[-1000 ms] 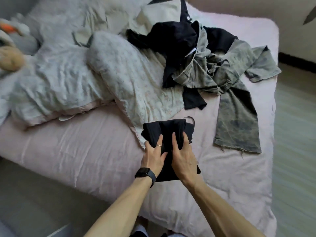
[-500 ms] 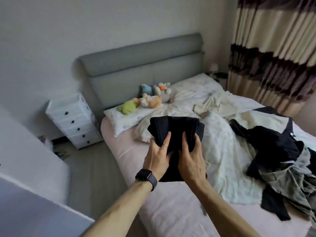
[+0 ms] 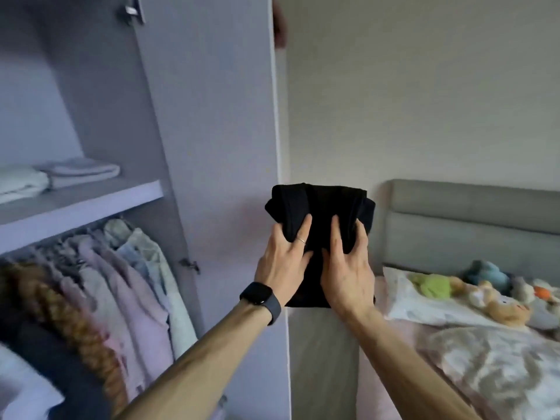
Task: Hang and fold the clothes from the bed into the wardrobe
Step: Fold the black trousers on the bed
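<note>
The garment point(image 3: 321, 237), black and folded into a thick square bundle, is held up in the air by both hands, clear of the bed point(image 3: 403, 344) and in front of the edge of the open wardrobe door point(image 3: 212, 131). The left hand point(image 3: 283, 262) grips its left side, fingers spread over the top face and bunching a fold of cloth; a thin ring point(image 3: 301, 240) shows on one finger and a dark watch point(image 3: 262, 297) sits on the wrist. The right hand point(image 3: 345, 268) grips the right side in the same way, fingers curled over the cloth, the two hands almost touching at the thumbs. Whether the thumbs reach under the bundle cannot be told. To the left the wardrobe stands open: a shelf point(image 3: 91, 201) carries folded pale linen point(image 3: 75, 172), and below it a row of hanging clothes point(image 3: 121, 283) in pink, pale blue and white, with a fuzzy orange-brown piece and a dark one nearer the lower left corner. To the right is the bed with a grey padded headboard point(image 3: 472, 213), a pillow point(image 3: 424, 307) bearing several plush toys point(image 3: 491, 298), and a rumpled pale duvet point(image 3: 491, 365) nearer the camera.
</note>
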Tool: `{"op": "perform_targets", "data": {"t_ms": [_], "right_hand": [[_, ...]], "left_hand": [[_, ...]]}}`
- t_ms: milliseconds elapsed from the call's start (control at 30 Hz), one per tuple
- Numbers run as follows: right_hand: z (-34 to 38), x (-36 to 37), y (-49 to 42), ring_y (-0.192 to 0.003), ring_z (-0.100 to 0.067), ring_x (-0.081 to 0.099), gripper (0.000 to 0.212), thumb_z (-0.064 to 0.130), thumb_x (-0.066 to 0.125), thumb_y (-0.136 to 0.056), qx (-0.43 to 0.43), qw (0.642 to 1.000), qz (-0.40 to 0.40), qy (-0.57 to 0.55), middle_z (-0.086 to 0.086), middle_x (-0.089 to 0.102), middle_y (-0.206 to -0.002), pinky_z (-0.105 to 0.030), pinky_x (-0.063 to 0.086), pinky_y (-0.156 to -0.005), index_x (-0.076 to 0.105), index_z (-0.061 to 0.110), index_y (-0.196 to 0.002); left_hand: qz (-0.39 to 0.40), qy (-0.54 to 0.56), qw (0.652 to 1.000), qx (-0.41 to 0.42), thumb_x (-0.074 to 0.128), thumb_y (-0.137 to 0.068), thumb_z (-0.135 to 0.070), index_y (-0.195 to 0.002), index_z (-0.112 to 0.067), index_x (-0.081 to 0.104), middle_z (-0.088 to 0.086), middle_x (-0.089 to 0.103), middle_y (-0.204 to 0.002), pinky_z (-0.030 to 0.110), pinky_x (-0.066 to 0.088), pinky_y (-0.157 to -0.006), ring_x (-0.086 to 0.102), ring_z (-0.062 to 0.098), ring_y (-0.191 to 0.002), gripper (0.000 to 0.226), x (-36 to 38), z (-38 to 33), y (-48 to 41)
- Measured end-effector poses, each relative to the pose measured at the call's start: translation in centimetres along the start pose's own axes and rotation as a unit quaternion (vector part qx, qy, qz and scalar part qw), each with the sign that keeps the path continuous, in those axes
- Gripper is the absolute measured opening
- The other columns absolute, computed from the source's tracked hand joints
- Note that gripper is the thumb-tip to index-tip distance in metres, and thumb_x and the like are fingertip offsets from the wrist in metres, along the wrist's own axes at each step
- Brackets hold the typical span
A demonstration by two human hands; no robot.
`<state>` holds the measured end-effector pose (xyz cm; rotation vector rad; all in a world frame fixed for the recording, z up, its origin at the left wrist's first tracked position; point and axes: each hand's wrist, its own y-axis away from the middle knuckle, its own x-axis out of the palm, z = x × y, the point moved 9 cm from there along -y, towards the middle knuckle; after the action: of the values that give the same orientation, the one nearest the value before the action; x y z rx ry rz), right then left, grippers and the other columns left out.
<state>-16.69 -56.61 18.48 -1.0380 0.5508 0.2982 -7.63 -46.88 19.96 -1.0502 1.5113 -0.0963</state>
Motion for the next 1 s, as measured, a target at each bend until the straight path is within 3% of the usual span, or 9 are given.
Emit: {"op": "perform_targets", "data": {"t_ms": [267, 500, 733, 1000], "right_hand": [[20.9, 4.1, -4.7, -0.111, -0.046, 0.06, 0.078, 0.021, 0.061, -0.096, -0.157, 0.978, 0.009, -0.134, -0.016, 0.01, -0.158, -0.038, 0.052, -0.054, 0.015, 0.024, -0.158], [37.2, 7.5, -8.4, -0.119, -0.044, 0.056, 0.072, 0.026, 0.052, -0.101, -0.242, 0.947, -0.001, -0.213, -0.013, 0.002, -0.16, -0.042, 0.056, -0.06, 0.008, 0.024, -0.159], [54.6, 11.0, -13.7, -0.122, -0.043, 0.053, 0.068, 0.028, 0.049, -0.102, -0.304, 0.909, -0.053, -0.28, -0.022, 0.008, -0.161, -0.046, 0.058, -0.064, 0.012, 0.021, -0.158], [71.8, 16.9, -13.8, -0.117, -0.037, 0.055, 0.067, 0.026, 0.051, -0.102, -0.349, 0.861, -0.027, -0.369, -0.021, 0.011, -0.16, -0.045, 0.059, -0.073, 0.016, 0.021, -0.158]], "left_hand": [[-0.099, -0.148, 0.979, -0.1, 0.055, -0.099, -0.039, -0.158, -0.035, 0.014, 0.016, 0.033, -0.13, 0.04, 0.05, -0.073, 0.058, 0.035, -0.094, 0.072, -18.0, 12.1, 0.8], [-0.167, -0.235, 0.945, -0.152, 0.054, -0.1, -0.038, -0.158, -0.035, 0.012, 0.017, 0.027, -0.139, 0.045, 0.052, -0.086, 0.053, 0.035, -0.112, 0.072, -30.9, 21.7, 1.1], [-0.252, -0.324, 0.897, -0.167, 0.056, -0.1, -0.034, -0.159, -0.03, 0.015, 0.017, 0.028, -0.14, 0.045, 0.056, -0.085, 0.053, 0.033, -0.113, 0.072, -43.9, 32.2, -0.9], [-0.263, -0.405, 0.846, -0.226, 0.056, -0.101, -0.031, -0.159, -0.028, 0.014, 0.019, 0.028, -0.14, 0.043, 0.057, -0.085, 0.054, 0.032, -0.112, 0.072, -54.4, 44.4, 1.6]]}}
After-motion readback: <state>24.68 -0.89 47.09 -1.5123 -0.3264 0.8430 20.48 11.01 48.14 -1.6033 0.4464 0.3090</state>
